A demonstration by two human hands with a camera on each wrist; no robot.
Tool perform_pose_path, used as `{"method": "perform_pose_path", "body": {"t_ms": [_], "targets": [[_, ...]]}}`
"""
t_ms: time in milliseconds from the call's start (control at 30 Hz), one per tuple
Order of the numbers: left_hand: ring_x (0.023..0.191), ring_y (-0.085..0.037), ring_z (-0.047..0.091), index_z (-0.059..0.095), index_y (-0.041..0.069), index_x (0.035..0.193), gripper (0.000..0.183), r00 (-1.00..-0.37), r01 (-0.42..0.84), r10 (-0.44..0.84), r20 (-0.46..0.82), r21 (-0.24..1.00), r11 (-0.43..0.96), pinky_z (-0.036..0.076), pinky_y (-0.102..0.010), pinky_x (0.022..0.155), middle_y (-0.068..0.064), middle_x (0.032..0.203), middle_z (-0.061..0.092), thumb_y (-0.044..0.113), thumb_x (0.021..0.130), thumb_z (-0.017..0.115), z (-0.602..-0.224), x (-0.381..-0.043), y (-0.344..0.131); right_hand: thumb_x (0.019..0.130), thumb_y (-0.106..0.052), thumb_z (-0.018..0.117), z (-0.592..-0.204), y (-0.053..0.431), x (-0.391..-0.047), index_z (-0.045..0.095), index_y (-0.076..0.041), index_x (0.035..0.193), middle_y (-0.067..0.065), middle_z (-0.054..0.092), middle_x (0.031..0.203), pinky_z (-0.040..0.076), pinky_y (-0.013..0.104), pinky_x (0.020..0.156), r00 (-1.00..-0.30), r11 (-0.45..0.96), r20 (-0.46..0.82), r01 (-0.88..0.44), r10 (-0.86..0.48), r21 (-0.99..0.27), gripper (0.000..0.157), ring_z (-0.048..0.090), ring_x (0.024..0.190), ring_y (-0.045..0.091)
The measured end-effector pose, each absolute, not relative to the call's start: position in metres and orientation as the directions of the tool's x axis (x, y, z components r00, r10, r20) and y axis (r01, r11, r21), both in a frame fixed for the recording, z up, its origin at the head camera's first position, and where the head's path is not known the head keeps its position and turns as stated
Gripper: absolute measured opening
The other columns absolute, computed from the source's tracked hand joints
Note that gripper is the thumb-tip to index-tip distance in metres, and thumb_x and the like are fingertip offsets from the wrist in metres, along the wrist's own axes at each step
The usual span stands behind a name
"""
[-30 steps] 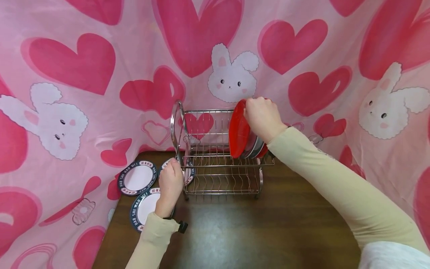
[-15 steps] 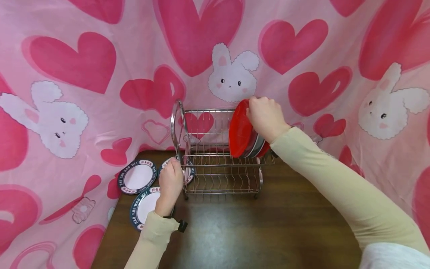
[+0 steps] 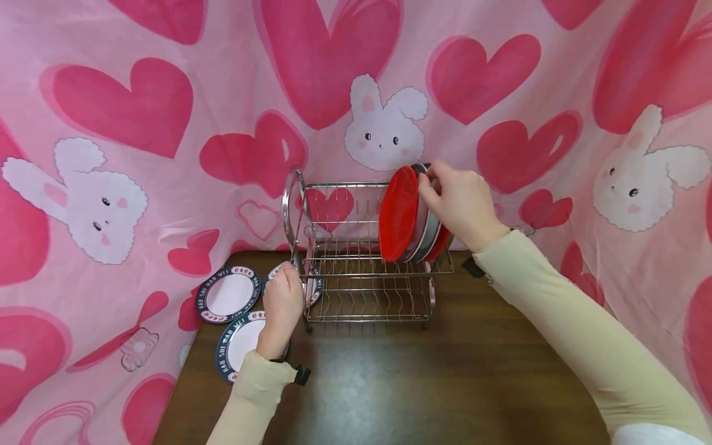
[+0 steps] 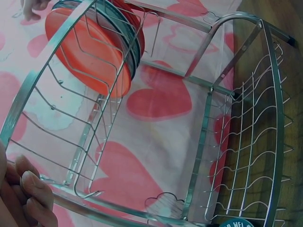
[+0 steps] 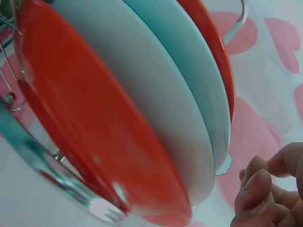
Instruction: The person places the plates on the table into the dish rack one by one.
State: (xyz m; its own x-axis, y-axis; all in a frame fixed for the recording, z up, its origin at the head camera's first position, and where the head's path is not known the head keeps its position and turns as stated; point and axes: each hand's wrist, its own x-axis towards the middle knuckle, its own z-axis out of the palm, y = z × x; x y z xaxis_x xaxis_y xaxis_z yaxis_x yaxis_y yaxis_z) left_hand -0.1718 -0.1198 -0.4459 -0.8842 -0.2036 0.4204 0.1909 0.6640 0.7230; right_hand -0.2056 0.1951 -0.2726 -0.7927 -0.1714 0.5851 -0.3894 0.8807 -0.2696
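A two-tier metal dish rack (image 3: 356, 273) stands on the table. My left hand (image 3: 283, 306) grips its left end frame; in the left wrist view the curled fingers (image 4: 35, 189) sit at the bar. Several plates stand on edge at the right of the upper tier: a red plate (image 3: 397, 216) at the left, dark-rimmed and white ones behind it, another red plate (image 5: 99, 113) at the right. My right hand (image 3: 464, 201) is beside their top edges. In the right wrist view its loosely curled fingers (image 5: 255, 189) hold nothing and lie apart from the plates.
White plates with dark lettered rims lie flat left of the rack, one at the back left (image 3: 228, 295) and one nearer (image 3: 245, 343); a third (image 3: 316, 287) is partly behind the rack and left hand. A pink heart-print cloth (image 3: 222, 74) hangs behind the brown table (image 3: 389, 383).
My right hand has let go of the left red plate's top edge and moved right, its fingers loosening. The red plate stays leaning in the rack. The left hand has stayed put.
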Motion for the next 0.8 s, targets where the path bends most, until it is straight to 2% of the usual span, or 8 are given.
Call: {"method": "perform_pose_path", "body": {"t_ms": [100,367,567,800], "targets": [[0.051,-0.032,0.047,0.05,0.006,0.074,0.043,-0.884,0.186,-0.208,0.419,0.723,0.666,0.031,-0.038,0.049,-0.004,0.056,0.039,0.022,0.109,0.031,-0.446,-0.172,-0.12,0.102,-0.018,0.056,-0.279,0.202,-0.197,0.063,-0.004,0.092,0.007,0.058,0.061,0.043,0.036,0.05,-0.761,0.864,0.625,-0.421,-0.172,-0.276,0.018,0.051,0.049,0.023],[0.05,-0.03,0.044,0.05,0.006,0.074,0.044,-0.889,0.174,-0.218,0.402,0.739,0.651,0.029,-0.037,0.05,-0.003,0.057,0.038,0.022,0.109,0.03,-0.448,-0.172,-0.121,0.1,-0.014,0.06,-0.299,0.219,-0.173,0.067,-0.005,0.092,0.008,0.068,0.07,0.046,0.038,0.053,-0.726,0.842,0.667,-0.457,-0.168,-0.286,0.014,0.055,0.051,0.02],[0.049,-0.028,0.043,0.049,0.006,0.073,0.044,-0.885,0.191,-0.213,0.414,0.741,0.643,0.029,-0.038,0.05,-0.001,0.056,0.037,0.022,0.109,0.031,-0.45,-0.173,-0.12,0.099,-0.014,0.061,-0.314,0.231,-0.162,0.067,-0.007,0.091,0.007,0.07,0.071,0.045,0.038,0.053,-0.719,0.851,0.68,-0.441,-0.145,-0.284,0.012,0.057,0.053,0.02],[0.049,-0.029,0.043,0.049,0.006,0.073,0.044,-0.877,0.205,-0.209,0.433,0.73,0.652,0.029,-0.038,0.049,-0.002,0.056,0.037,0.022,0.109,0.03,-0.45,-0.174,-0.12,0.099,-0.014,0.061,-0.328,0.244,-0.154,0.068,-0.007,0.091,0.005,0.063,0.065,0.044,0.037,0.052,-0.742,0.87,0.663,-0.39,-0.103,-0.302,0.012,0.05,0.051,0.016]]}}
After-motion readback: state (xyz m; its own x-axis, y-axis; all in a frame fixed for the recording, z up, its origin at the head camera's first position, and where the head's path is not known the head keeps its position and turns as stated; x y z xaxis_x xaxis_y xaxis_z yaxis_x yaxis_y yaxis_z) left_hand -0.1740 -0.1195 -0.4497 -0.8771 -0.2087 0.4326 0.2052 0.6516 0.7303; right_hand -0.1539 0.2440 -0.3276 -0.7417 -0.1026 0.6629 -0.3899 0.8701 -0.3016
